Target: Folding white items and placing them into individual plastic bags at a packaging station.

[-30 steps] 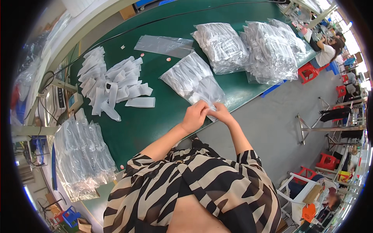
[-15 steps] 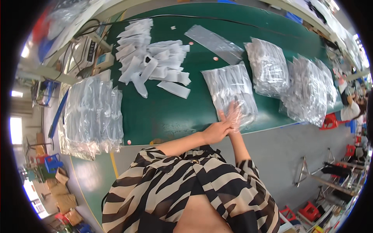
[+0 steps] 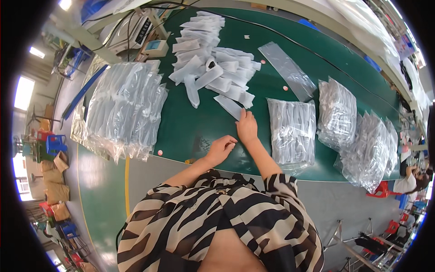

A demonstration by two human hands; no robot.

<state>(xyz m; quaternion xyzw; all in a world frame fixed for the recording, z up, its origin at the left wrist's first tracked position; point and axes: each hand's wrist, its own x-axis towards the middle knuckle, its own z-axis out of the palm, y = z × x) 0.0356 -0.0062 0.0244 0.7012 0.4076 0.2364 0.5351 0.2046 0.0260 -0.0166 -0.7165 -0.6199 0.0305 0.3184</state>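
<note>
My right hand [image 3: 247, 127] is closed on the near end of a single narrow, frosted white pouch [image 3: 228, 106] lying on the green table. My left hand [image 3: 220, 150] is held low over the table near its front edge, fingers curled in, with nothing visible in them. Beyond the pouch lies a loose pile of similar white pouches [image 3: 204, 54], one with a dark spot in its opening. To the right of my right hand, a clear plastic bag [image 3: 292, 131] packed with rows of pouches lies flat.
At the back right a long clear bag [image 3: 287, 70] lies flat. Filled bags [image 3: 337, 113] stand at the right, and a larger filled bag [image 3: 124, 109] at the left end. A black cable [image 3: 290, 38] crosses the far side of the green table [image 3: 195, 127].
Both hands have left the filled bag and moved apart. My right hand has reached the single pouch; my left is nearer the table's edge. The view has turned left.
</note>
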